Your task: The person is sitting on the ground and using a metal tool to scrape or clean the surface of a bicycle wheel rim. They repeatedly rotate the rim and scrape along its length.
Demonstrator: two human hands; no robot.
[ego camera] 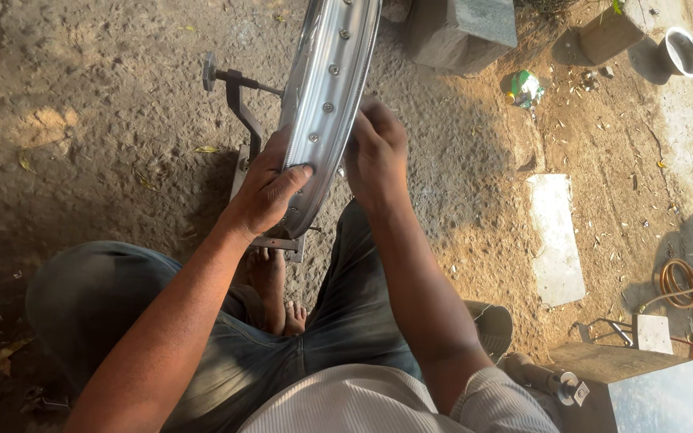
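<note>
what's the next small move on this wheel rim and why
Probably turn the rim a little on the stand to bring the next nipple hole under the fingers. The left hand grips the rim's edge and steadies it, while the right hand pinches at one spot on the inner channel. More holes run up the rim beyond it.

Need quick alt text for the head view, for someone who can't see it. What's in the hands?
A seated person's left hand grips a shiny metal wheel rim standing upright in a metal stand, while the right hand pinches at the rim's edge. Bare dirt ground lies around, with a metal box at lower right.
</note>
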